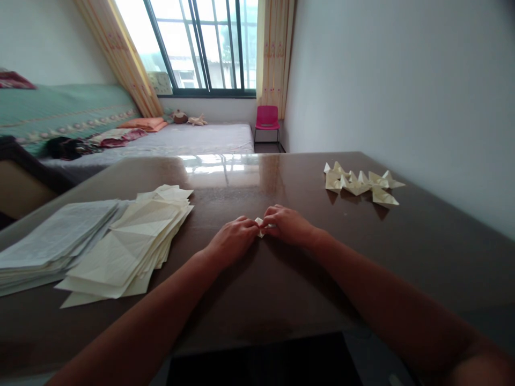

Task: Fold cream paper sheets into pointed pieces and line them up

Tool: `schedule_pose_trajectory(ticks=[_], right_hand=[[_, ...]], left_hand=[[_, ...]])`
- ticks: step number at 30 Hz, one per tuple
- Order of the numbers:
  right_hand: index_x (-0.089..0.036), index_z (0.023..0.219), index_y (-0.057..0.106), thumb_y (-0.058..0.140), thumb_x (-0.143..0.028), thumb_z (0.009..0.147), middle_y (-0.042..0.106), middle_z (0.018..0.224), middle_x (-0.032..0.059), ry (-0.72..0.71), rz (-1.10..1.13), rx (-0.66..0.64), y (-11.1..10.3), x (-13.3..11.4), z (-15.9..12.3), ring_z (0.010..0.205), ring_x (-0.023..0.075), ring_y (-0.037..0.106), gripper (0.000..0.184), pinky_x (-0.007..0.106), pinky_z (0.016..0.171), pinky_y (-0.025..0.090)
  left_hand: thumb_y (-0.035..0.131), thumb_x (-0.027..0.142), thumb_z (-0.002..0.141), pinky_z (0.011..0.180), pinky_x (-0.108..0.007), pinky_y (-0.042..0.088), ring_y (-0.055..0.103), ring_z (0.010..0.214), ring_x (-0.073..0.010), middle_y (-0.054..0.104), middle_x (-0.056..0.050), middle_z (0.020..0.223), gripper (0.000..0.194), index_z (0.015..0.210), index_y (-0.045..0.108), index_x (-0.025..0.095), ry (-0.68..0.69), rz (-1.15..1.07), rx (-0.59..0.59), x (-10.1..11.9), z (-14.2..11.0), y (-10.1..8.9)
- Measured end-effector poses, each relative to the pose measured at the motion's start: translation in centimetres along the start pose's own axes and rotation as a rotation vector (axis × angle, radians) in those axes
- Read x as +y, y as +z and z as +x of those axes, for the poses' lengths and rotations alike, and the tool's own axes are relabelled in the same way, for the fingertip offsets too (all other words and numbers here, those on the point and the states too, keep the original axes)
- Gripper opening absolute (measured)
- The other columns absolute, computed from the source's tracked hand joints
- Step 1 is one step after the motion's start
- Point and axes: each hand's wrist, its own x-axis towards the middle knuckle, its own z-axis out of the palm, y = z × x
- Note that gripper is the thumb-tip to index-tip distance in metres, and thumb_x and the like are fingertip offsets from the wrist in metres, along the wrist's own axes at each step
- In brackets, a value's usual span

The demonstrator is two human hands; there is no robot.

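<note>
Near the middle of the brown table, both hands meet over a small folded piece of cream paper [259, 227]. My left hand [236, 236] pinches its left side with the fingers closed. From the right, my right hand [288, 223] grips the other side, its fingers bent and pressed together. Only a pointed top and a lower tip of the paper show between the fingers; most of it is hidden.
Creased cream sheets [137, 236] lie stacked on the left beside a pile of printed papers [60, 236]. Several folded paper shapes [358, 182] sit at the back right of the glossy table [249, 300]. Beyond are a bed [217, 139] and a pink chair [267, 118].
</note>
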Motion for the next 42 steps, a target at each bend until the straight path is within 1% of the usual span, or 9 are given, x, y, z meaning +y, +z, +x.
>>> schedule_pose_trajectory(ticks=[5,10,14,19,24,30,33,38,42], right_hand=[[-0.014,0.113,0.061,0.048,-0.017,0.089,0.059,0.111,0.0139,-0.058,-0.308,-0.113,-0.3,-3.1,-1.3,0.099,0.0232,0.053,0.028,0.032,0.075,0.044],[-0.006,0.118,0.058,0.045,-0.010,0.087,0.059,0.115,0.0187,0.007,-0.463,-0.139,1.8,-5.7,-1.5,0.102,0.0285,0.051,0.034,0.039,0.077,0.044],[-0.001,0.119,0.057,0.042,-0.004,0.085,0.060,0.110,0.0221,0.072,-0.514,-0.097,3.0,-6.7,-1.1,0.095,0.0277,0.053,0.037,0.039,0.075,0.044],[-0.008,0.107,0.062,0.044,-0.011,0.088,0.060,0.107,0.0168,0.004,-0.402,-0.079,1.5,-5.2,-0.8,0.096,0.0259,0.054,0.026,0.037,0.077,0.044],[-0.016,0.117,0.055,0.042,-0.020,0.092,0.058,0.109,0.0121,0.058,-0.308,-0.058,0.3,-3.3,-0.6,0.101,0.0237,0.052,0.028,0.035,0.077,0.044],[-0.010,0.113,0.059,0.045,-0.014,0.088,0.057,0.111,0.0177,0.055,-0.352,-0.074,2.0,-4.4,-0.1,0.103,0.0278,0.049,0.029,0.039,0.074,0.045],[-0.011,0.109,0.062,0.045,-0.016,0.088,0.058,0.109,0.0175,0.081,-0.315,-0.076,1.8,-3.7,0.4,0.103,0.0270,0.051,0.027,0.036,0.074,0.045],[-0.019,0.113,0.063,0.045,-0.023,0.091,0.062,0.103,0.0075,0.076,0.130,-0.019,1.0,0.6,0.8,0.090,0.0153,0.058,0.028,0.026,0.079,0.043],[-0.015,0.116,0.061,0.064,-0.033,0.079,0.064,0.094,0.0060,0.086,0.340,0.043,1.5,2.6,0.9,0.082,0.0156,0.057,0.042,0.027,0.075,0.044]], left_hand=[[0.049,0.007,0.083,0.079,-0.034,0.049,0.060,0.093,-0.0233,0.065,-0.014,0.108,0.031,0.111,0.064,0.008,-0.002,0.265,-0.179,2.5,0.0,-0.4],[0.052,0.008,0.080,0.074,-0.037,0.049,0.059,0.094,-0.0285,0.064,-0.022,0.108,0.028,0.104,0.067,0.003,0.010,0.387,-0.257,3.8,0.1,0.3],[0.054,0.011,0.080,0.071,-0.037,0.049,0.058,0.092,-0.0295,0.066,-0.019,0.101,0.022,0.095,0.070,0.005,0.029,0.363,-0.267,3.4,0.1,0.3],[0.048,0.013,0.083,0.077,-0.031,0.048,0.058,0.087,-0.0198,0.067,-0.005,0.094,0.023,0.094,0.068,0.021,-0.095,0.105,-0.076,1.3,-0.1,-0.3],[0.047,0.025,0.086,0.084,-0.032,0.046,0.054,0.093,-0.0193,0.061,-0.006,0.097,0.017,0.093,0.062,0.021,-0.221,-0.004,0.086,0.5,0.1,0.3],[0.047,0.023,0.085,0.087,-0.035,0.045,0.052,0.096,-0.0211,0.059,-0.008,0.099,0.014,0.093,0.058,0.020,-0.215,-0.036,0.082,0.9,0.3,0.9],[0.048,0.023,0.084,0.089,-0.036,0.045,0.052,0.097,-0.0219,0.060,-0.008,0.098,0.015,0.095,0.057,0.019,-0.234,-0.039,0.070,0.9,0.3,0.9],[0.050,0.033,0.085,0.089,-0.040,0.045,0.052,0.103,-0.0248,0.060,-0.009,0.106,0.033,0.114,0.053,0.019,-0.275,-0.046,0.095,0.7,0.4,1.2],[0.054,0.036,0.083,0.085,-0.038,0.047,0.055,0.099,-0.0228,0.061,-0.006,0.106,0.042,0.123,0.049,0.025,-0.296,-0.116,0.134,0.4,0.5,1.5]])
